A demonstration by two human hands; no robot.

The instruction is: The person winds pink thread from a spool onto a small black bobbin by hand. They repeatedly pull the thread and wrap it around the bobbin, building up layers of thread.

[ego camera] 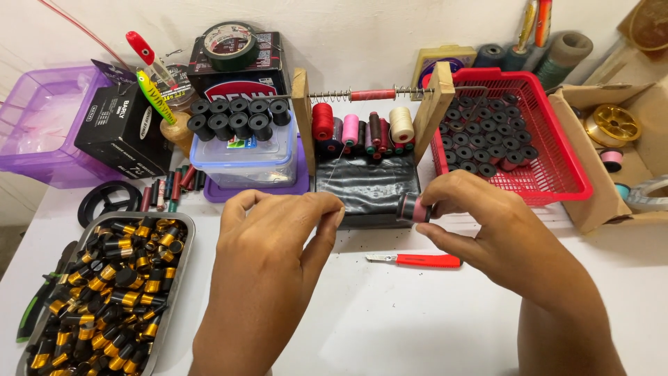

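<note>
Small black spool with pink band (413, 207) pinched between fingertips of right hand (487, 230), held above the middle of the white table (417, 327), just in front of the black pad (367, 189) of the wooden thread rack (437, 104). Left hand (268, 261) closed in a pinch, thumb against forefinger near (332, 212); whatever is pinched too fine to make out. Hands apart, left level with the spool. Red-handled cutter (424, 260) flat on the table below the spool, between the wrists. Metal tray (182, 268) of black-and-gold pieces at front left corner. Clear lidded box (243, 157) topped with black spools behind left hand. Red basket (557, 167) of black spools toward back right edge. Purple tub (42, 139) at back left.
</note>
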